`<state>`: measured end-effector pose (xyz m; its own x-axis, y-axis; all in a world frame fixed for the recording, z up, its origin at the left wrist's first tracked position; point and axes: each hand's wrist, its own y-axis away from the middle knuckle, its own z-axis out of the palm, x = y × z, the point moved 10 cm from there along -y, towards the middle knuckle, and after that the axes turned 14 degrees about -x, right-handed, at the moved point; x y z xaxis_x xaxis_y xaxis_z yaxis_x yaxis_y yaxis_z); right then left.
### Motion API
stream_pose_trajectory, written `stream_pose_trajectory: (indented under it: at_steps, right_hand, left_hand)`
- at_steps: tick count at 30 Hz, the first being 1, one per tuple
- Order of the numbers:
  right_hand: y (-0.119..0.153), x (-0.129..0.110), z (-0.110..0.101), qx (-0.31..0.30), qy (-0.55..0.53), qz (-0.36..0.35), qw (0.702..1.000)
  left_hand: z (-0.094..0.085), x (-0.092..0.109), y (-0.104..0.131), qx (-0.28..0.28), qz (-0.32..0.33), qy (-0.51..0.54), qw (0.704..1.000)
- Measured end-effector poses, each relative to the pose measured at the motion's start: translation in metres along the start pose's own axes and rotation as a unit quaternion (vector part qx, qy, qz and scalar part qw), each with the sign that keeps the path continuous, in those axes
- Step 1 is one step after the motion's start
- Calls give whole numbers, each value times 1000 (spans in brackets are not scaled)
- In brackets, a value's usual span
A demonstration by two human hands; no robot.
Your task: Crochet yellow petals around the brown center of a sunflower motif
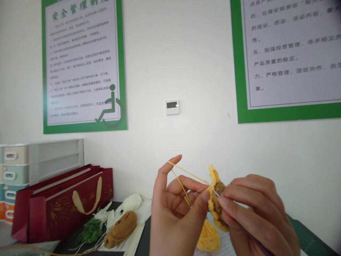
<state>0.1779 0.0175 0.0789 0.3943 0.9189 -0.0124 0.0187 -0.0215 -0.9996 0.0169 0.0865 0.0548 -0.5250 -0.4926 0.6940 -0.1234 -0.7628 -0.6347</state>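
Note:
My left hand (177, 202) pinches the edge of a crocheted piece (218, 206) between thumb and finger. The piece has a brown middle and a yellow ruffled border. Yellow yarn (190, 173) runs from the piece over my raised left index finger and back down into the palm. In my right hand (259, 209) is a crochet hook (252, 237) with a dark handle, its metal tip at the piece's yellow edge. My right fingers partly cover the piece. Below it lies a ball of yellow yarn (209, 237), partly hidden by my hands.
To the left lie a brown yarn skein (121, 229), green yarn (90, 230) and white yarn (132, 202). Dark red gift bags (66, 204) stand beside a drawer unit (55, 156). A green cutting mat (309, 236) is at right. The wall behind carries posters and a small panel (172, 107).

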Motion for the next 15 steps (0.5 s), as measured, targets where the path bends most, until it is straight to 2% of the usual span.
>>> stream_pose_trajectory:
  at_steps: [2, 4, 10, 15]
  right_hand:
    - [3, -16, 5, 0, 65, -86, 994]
    - [3, -23, 11, -23, 89, -130, 987]
    - [-4, -28, 23, -108, 102, -165, 975]
    - [-1, -25, 30, -117, 120, -148, 975]
  left_hand:
    - [0, -3, -2, -15, -16, 10, 1000]
    - [-1, -5, -4, -20, -24, 17, 999]
    - [-11, 0, -5, 2, -11, 10, 1000]
    - [-18, 11, -1, 41, 25, -61, 997]
